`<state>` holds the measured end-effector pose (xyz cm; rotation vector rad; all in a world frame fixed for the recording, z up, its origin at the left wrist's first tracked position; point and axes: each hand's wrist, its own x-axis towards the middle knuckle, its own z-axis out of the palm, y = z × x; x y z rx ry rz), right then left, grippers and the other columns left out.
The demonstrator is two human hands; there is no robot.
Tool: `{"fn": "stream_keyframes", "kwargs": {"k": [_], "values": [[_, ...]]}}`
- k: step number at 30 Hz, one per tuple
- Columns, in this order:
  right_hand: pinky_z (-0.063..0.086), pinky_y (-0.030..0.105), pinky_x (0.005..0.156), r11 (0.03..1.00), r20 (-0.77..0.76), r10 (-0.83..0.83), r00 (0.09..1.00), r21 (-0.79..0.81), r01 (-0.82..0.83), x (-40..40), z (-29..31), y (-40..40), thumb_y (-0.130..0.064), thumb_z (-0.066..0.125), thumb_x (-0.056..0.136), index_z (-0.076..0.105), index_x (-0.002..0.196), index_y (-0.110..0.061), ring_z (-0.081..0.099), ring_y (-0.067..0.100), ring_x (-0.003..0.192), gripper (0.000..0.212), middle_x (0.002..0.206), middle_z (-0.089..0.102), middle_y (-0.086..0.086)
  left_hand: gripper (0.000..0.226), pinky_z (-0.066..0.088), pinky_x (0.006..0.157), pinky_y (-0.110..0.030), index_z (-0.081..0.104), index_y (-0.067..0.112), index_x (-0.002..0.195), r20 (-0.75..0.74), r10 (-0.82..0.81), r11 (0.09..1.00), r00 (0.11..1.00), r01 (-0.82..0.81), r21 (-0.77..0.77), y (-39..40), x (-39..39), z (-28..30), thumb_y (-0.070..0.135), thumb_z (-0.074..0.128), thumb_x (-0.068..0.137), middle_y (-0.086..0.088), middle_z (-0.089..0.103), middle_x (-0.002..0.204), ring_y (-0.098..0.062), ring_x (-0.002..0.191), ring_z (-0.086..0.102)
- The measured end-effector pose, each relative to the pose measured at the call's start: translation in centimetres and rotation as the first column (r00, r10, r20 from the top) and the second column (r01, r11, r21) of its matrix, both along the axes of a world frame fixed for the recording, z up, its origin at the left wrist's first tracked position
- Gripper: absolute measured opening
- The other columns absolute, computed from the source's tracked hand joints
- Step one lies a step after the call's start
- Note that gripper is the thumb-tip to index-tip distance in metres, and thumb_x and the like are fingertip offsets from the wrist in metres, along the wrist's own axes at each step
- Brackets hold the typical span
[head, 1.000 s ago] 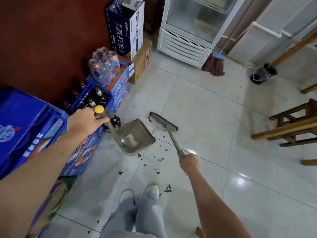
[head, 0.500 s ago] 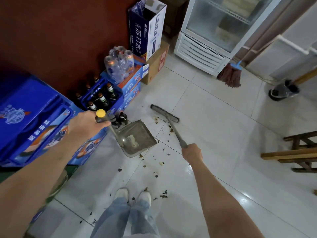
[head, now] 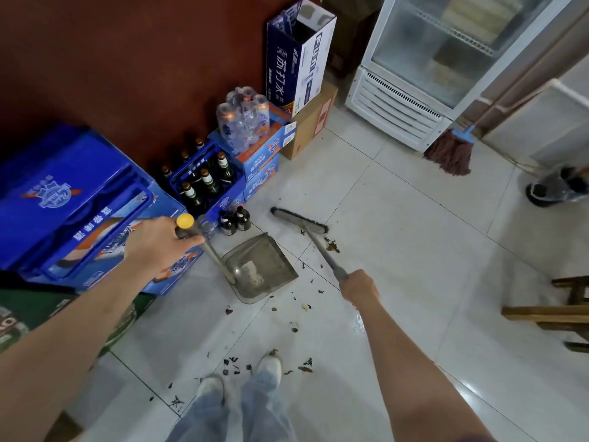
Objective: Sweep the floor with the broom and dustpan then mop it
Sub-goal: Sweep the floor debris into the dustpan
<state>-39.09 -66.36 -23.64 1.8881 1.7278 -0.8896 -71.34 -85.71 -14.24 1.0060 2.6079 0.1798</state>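
My left hand (head: 159, 244) grips the yellow-capped handle of a grey dustpan (head: 264, 266), which rests on the white tiled floor with a pale scrap of rubbish inside. My right hand (head: 359, 287) holds the metal handle of a broom (head: 299, 220); its dark brush head lies on the floor beyond the pan's open edge. Dark bits of debris (head: 331, 245) lie beside the brush, with more debris scattered between the pan and my white shoes. A red-brown mop (head: 451, 154) with a blue clamp leans by the fridge at the back right.
Blue beer crates (head: 76, 202) and bottles line the dark red wall on the left. Two loose bottles (head: 236, 220) stand just behind the pan. Cardboard boxes (head: 299, 59) and a white fridge (head: 414, 74) stand at the back. A wooden bench (head: 548, 314) juts in at right.
The broom head has shifted a little farther out, beyond the dustpan. The dustpan stays put in my left hand. The view has drifted left, so the bench sits nearer the right edge.
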Motion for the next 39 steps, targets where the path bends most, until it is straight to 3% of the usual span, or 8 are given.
{"fn": "stream_keyframes", "kwargs": {"k": [3, 9, 18, 29, 34, 39], "values": [[0.04, 0.024, 0.054, 1.0, 0.031, 0.026, 0.999, -0.008, -0.026, 1.0, 0.2, -1.4, -0.033, 0.045, 0.095, 0.056, 0.096, -0.01, 0.061, 0.026, 0.074, 0.026, 0.076, 0.057, 0.003, 0.048, 0.045, 0.055, -0.028, 0.055, 0.018, 0.058, 0.0, 0.01, 1.0, 1.0, -0.01, 0.014, -1.2, -0.2, -0.4, 0.062, 0.069, 0.072, -0.001, 0.054, 0.055, -0.025, 0.059, 0.057], [0.038, 0.025, 0.056, 0.998, 0.087, 0.066, 0.994, -0.018, -0.065, 3.1, 0.6, -5.0, -0.023, 0.046, 0.092, 0.056, 0.097, -0.011, 0.057, 0.024, 0.075, 0.017, 0.085, 0.059, 0.003, 0.039, 0.05, 0.052, -0.028, 0.067, 0.023, 0.075, 0.045, -0.003, 0.999, 0.999, 0.001, 0.038, -2.8, 0.4, -0.3, 0.062, 0.067, 0.074, 0.001, 0.059, 0.056, -0.017, 0.056, 0.059], [0.032, 0.022, 0.047, 0.999, 0.047, -0.02, 0.999, 0.044, 0.018, 4.9, 0.9, -6.8, -0.032, 0.047, 0.093, 0.056, 0.083, -0.013, 0.049, 0.022, 0.06, 0.023, 0.071, 0.053, 0.0, 0.041, 0.045, 0.055, -0.028, 0.056, 0.02, 0.06, 0.039, -0.01, 0.999, 0.999, 0.007, 0.053, -3.8, 1.1, 0.5, 0.055, 0.07, 0.076, -0.001, 0.057, 0.058, -0.02, 0.061, 0.058], [0.044, 0.025, 0.055, 0.984, 0.01, -0.172, 0.985, 0.052, 0.172, 4.1, -0.7, -5.4, -0.043, 0.046, 0.092, 0.061, 0.096, -0.007, 0.066, 0.029, 0.076, 0.039, 0.082, 0.065, 0.008, 0.046, 0.054, 0.062, -0.035, 0.057, 0.018, 0.063, 0.006, -0.063, 0.996, 0.998, 0.063, 0.056, -3.1, 0.3, -0.3, 0.061, 0.068, 0.074, -0.004, 0.059, 0.061, -0.024, 0.066, 0.061], [0.05, 0.028, 0.057, 0.971, -0.001, -0.241, 0.971, -0.003, 0.241, 3.7, -0.8, -7.6, -0.039, 0.047, 0.092, 0.059, 0.091, -0.005, 0.06, 0.026, 0.055, 0.036, 0.066, 0.059, 0.007, 0.044, 0.048, 0.055, -0.029, 0.06, 0.015, 0.062, -0.001, -0.099, 0.992, 0.995, 0.099, 0.079, -3.2, 0.1, -0.2, 0.055, 0.068, 0.077, -0.004, 0.058, 0.056, -0.022, 0.06, 0.059], [0.045, 0.024, 0.049, 0.969, -0.026, -0.246, 0.969, -0.039, 0.245, 3.4, -0.5, -10.9, -0.03, 0.046, 0.091, 0.057, 0.096, -0.005, 0.058, 0.024, 0.05, 0.028, 0.071, 0.059, 0.009, 0.046, 0.044, 0.053, -0.026, 0.059, 0.012, 0.063, 0.032, -0.1, 0.993, 0.994, 0.098, 0.072, -3.2, 0.1, 0.0, 0.054, 0.067, 0.079, -0.005, 0.055, 0.053, -0.022, 0.057, 0.057]]}}
